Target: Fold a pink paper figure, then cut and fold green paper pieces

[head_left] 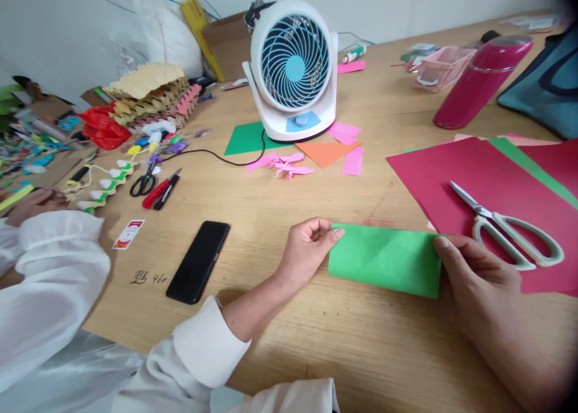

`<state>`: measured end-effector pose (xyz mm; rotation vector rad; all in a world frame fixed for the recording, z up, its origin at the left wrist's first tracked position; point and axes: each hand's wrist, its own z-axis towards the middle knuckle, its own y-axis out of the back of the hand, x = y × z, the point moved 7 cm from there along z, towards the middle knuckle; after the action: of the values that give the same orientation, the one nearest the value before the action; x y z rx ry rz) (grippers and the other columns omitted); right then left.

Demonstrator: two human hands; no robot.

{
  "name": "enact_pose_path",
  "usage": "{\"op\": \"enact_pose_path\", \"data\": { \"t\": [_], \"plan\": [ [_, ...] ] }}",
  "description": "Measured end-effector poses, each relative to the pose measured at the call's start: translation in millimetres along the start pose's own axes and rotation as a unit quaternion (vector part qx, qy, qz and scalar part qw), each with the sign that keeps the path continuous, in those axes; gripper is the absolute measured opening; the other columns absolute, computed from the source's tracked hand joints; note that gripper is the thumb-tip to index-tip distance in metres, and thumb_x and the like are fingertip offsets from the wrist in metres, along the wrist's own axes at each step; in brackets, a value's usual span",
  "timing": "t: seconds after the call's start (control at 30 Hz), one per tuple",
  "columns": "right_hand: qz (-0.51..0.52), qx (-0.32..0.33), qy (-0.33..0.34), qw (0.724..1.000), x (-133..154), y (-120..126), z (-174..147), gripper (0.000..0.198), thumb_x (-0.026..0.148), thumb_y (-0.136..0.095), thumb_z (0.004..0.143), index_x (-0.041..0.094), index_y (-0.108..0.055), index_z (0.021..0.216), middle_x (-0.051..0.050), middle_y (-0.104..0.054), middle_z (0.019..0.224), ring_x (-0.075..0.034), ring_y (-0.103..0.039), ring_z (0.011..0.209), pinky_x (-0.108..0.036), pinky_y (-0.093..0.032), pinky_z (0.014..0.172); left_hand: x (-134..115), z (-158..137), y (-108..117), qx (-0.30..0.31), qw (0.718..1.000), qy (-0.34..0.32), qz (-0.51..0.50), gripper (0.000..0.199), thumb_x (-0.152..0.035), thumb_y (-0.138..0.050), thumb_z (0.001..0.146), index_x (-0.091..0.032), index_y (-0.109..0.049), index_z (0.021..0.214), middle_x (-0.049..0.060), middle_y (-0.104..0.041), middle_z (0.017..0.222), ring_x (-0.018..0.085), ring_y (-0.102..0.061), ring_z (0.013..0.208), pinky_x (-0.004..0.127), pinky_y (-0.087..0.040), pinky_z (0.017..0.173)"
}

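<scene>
A rectangular sheet of green paper (383,259) is stretched between my two hands above the wooden table. My left hand (307,244) pinches its upper left corner between thumb and fingers. At the opposite end, my right hand (478,274) grips the upper right corner, thumb on the near side. Beside the right hand lie scissors with pale handles (510,229), blades pointing away to the left, on sheets of red paper (433,178). A green paper strip (533,166) crosses the red sheets.
A white and blue fan (294,70) stands at the back, near pink paper pieces (289,167) and an orange piece (327,153). Left are a phone (198,262), a cutter (166,190) and black scissors (143,184). A magenta bottle (483,82) stands right. Another person's sleeve (58,250) rests left.
</scene>
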<state>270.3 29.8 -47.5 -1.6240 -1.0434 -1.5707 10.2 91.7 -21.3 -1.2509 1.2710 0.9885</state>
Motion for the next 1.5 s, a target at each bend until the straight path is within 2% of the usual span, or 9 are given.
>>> {"op": "enact_pose_path", "data": {
  "t": [0.1,0.3,0.63,1.0,1.2,1.5],
  "plan": [
    [-0.008,0.002,-0.021,1.000,4.4,-1.2,-1.0,0.026,0.047,-0.078,0.076,0.022,-0.071,0.079,0.000,-0.053,0.070,-0.013,-0.042,0.063,-0.027,-0.033,0.052,0.4,0.0,0.6,-0.001,1.000,0.001,0.006,0.031,-0.036,-0.077,0.074,-0.015,-0.056,0.067,-0.004,-0.048,0.063,0.007,-0.040,0.059,0.022,-0.031,0.057],
    [-0.028,-0.008,0.007,1.000,12.1,-2.6,-2.0,0.031,0.051,-0.078,0.073,0.021,-0.070,0.075,0.002,-0.048,0.066,-0.012,-0.039,0.062,-0.022,-0.031,0.049,0.3,0.0,1.1,-0.005,1.000,0.002,0.000,0.033,-0.037,-0.078,0.074,-0.015,-0.055,0.067,-0.005,-0.046,0.063,0.007,-0.040,0.060,0.022,-0.031,0.057],
    [-0.024,-0.018,-0.023,0.999,7.4,-1.0,-1.3,0.032,0.051,-0.079,0.072,0.020,-0.071,0.077,0.001,-0.053,0.070,-0.011,-0.043,0.066,-0.020,-0.036,0.054,-1.8,0.4,1.7,-0.006,1.000,-0.010,-0.002,0.035,-0.041,-0.078,0.074,-0.014,-0.058,0.065,-0.004,-0.049,0.062,0.007,-0.041,0.059,0.022,-0.033,0.057],
    [-0.034,-0.007,0.000,0.999,9.5,-3.3,-1.8,0.030,0.049,-0.077,0.075,0.020,-0.071,0.077,0.001,-0.054,0.071,-0.012,-0.043,0.066,-0.023,-0.035,0.055,-7.1,1.4,4.3,-0.009,0.998,-0.049,0.043,0.027,-0.037,-0.076,0.077,-0.014,-0.064,0.069,-0.003,-0.055,0.063,0.007,-0.044,0.059,0.022,-0.036,0.057],
    [-0.069,0.010,0.014,0.997,13.0,-6.0,-2.3,0.030,0.050,-0.073,0.078,0.020,-0.071,0.079,0.001,-0.053,0.067,-0.013,-0.041,0.063,-0.023,-0.033,0.051,-13.8,0.2,5.4,-0.011,0.993,-0.084,0.088,0.025,-0.033,-0.072,0.081,-0.015,-0.062,0.068,-0.003,-0.051,0.062,0.008,-0.042,0.059,0.022,-0.034,0.056],
    [-0.007,0.023,-0.002,1.000,13.0,-11.7,-2.6,0.026,0.044,-0.078,0.075,0.019,-0.070,0.079,0.002,-0.056,0.071,-0.011,-0.043,0.064,-0.022,-0.035,0.054,-15.6,0.6,6.6,-0.018,0.989,-0.078,0.122,0.020,-0.032,-0.071,0.082,-0.015,-0.064,0.073,-0.002,-0.056,0.065,0.009,-0.046,0.060,0.021,-0.037,0.057]
  ]
}}
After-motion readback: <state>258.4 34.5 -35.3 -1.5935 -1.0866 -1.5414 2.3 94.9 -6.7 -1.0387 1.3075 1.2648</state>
